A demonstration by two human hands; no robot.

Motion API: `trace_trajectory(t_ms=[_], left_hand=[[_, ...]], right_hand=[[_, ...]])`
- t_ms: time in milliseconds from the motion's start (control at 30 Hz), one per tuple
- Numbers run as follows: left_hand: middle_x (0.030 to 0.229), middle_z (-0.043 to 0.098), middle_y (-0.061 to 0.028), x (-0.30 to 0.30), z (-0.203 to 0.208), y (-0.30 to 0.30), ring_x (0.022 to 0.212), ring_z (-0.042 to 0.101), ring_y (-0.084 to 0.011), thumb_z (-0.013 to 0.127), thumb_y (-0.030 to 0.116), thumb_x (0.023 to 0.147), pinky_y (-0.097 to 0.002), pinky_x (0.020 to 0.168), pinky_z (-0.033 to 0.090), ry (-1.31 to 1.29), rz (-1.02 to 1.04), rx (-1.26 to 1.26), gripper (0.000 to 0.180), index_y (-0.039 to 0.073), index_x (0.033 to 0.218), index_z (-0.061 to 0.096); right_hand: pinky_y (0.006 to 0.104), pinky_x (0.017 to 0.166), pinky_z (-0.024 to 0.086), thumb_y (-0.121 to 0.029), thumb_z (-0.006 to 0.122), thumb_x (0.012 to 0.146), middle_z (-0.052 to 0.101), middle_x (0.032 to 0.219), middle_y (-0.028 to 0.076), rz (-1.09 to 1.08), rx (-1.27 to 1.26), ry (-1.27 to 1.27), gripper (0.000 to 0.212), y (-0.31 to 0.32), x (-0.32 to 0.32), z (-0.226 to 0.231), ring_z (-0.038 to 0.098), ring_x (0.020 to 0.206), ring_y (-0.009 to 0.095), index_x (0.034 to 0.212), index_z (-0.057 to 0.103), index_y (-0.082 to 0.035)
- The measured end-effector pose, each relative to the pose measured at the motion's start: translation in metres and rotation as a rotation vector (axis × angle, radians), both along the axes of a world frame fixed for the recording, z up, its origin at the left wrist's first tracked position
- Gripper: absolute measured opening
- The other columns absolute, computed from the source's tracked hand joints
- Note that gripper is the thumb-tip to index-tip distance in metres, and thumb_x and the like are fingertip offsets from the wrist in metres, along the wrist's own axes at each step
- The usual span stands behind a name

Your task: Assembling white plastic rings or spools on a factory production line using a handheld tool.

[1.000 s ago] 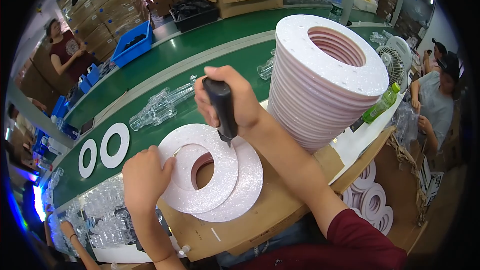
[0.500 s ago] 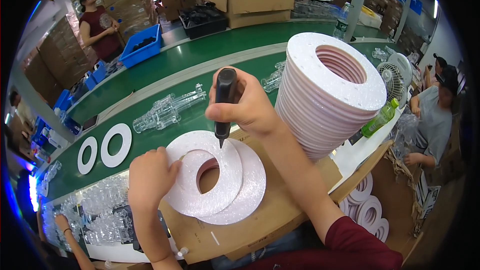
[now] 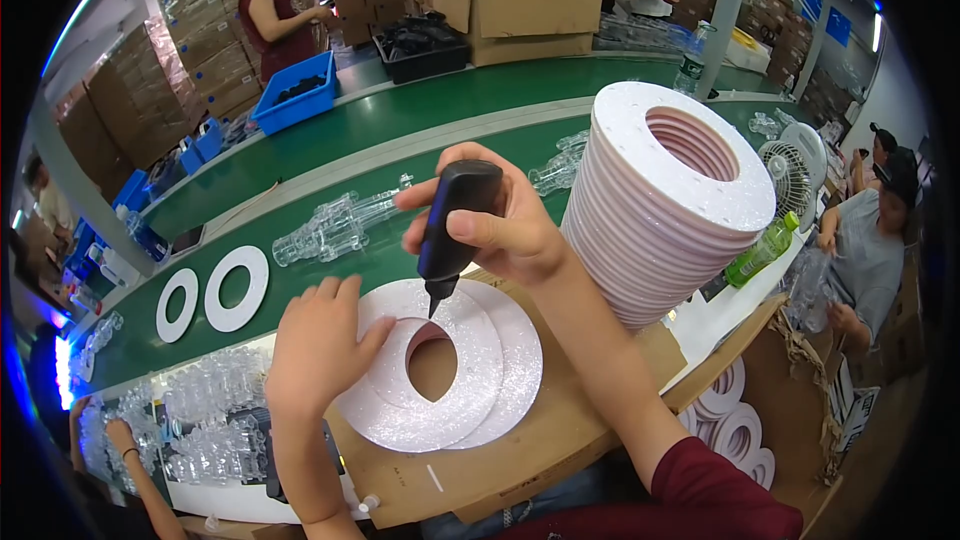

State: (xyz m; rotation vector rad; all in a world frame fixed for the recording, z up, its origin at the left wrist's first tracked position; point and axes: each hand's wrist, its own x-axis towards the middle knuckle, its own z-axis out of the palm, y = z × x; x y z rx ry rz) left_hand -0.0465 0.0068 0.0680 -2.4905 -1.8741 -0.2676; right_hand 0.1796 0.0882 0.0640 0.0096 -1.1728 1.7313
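Observation:
A white glittery ring (image 3: pixel 478 375) lies over a second white ring (image 3: pixel 524 365), offset to the left, on a cardboard sheet (image 3: pixel 480 475). My left hand (image 3: pixel 318 355) rests at the upper ring's left side, fingers stretched out and thumb apart. Held in my right hand (image 3: pixel 515 225) is a black bottle (image 3: pixel 458 225) with a pointed nozzle. It tilts downward, its tip close to the ring's inner edge above the centre hole. Whether the tip touches the ring I cannot tell. To the right of my right hand rises a tall stack of similar rings (image 3: pixel 650 230).
Two flat white rings (image 3: pixel 237 290) and a clear plastic part (image 3: pixel 335 230) lie on the green surface (image 3: pixel 400 120). Several clear parts (image 3: pixel 215 440) crowd the left side, near another person's arm. At right are a green bottle (image 3: pixel 762 250), a fan (image 3: pixel 787 170) and a carton of rings (image 3: pixel 735 430).
My left fingers have straightened from their bent grip at the ring's edge. The bottle in my right hand has tilted, its tip shifting toward the centre hole. The view has shifted slightly.

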Motion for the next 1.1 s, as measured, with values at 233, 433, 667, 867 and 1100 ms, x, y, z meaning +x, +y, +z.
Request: trace_trajectory(t_ms=[233,433,667,867,1100], left_hand=[[0.114,0.062,-0.0194,0.028,0.015,-0.006,0.103,0.064,-0.0327,0.072,0.013,0.075,-0.0380,0.091,0.049,-0.812,-0.460,0.296,0.058,-0.002,0.128,0.053],[0.099,0.070,-0.0165,0.021,0.001,-0.020,0.086,0.069,-0.0211,0.076,0.003,0.076,-0.0321,0.076,0.056,-1.146,-0.422,0.461,0.043,-0.006,0.115,0.061],[0.092,0.056,-0.0095,0.015,0.014,-0.008,0.077,0.057,-0.0210,0.070,0.013,0.084,-0.0372,0.076,0.050,-1.900,-0.715,0.172,0.059,0.005,0.135,0.042],[0.078,0.049,-0.0041,-0.001,0.011,-0.008,0.066,0.050,-0.0161,0.068,0.028,0.089,-0.0349,0.065,0.046,-1.918,-0.668,0.050,0.032,0.007,0.104,0.049],[0.064,0.046,-0.0019,-0.002,0.010,-0.007,0.055,0.050,-0.0139,0.070,0.025,0.087,-0.0323,0.059,0.049,-1.885,-0.621,0.108,0.030,0.007,0.085,0.047]], right_hand=[[0.0494,0.113,0.027,-0.025,0.077,0.084,0.045,0.137,0.019,-0.343,0.650,-0.342,0.041,-0.029,-0.017,0.009,0.034,0.139,0.036,0.115,0.058,-0.006],[0.0544,0.116,0.018,-0.028,0.071,0.087,0.025,0.156,0.025,-0.827,1.040,-0.550,0.054,-0.061,-0.029,0.023,0.020,0.145,0.047,0.134,0.051,-0.011],[0.0418,0.100,0.045,-0.010,0.069,0.081,0.051,0.136,0.022,-0.756,0.931,-0.604,0.035,-0.052,-0.020,0.024,0.053,0.124,0.038,0.115,0.063,-0.005],[0.0371,0.087,0.053,-0.006,0.070,0.080,0.063,0.117,0.019,-0.818,0.964,-0.573,0.018,-0.051,-0.025,0.023,0.065,0.105,0.033,0.097,0.066,-0.002],[0.0359,0.081,0.054,-0.006,0.070,0.080,0.065,0.111,0.018,-0.740,0.997,-0.565,0.016,-0.050,-0.031,0.018,0.067,0.095,0.030,0.094,0.066,0.000]])
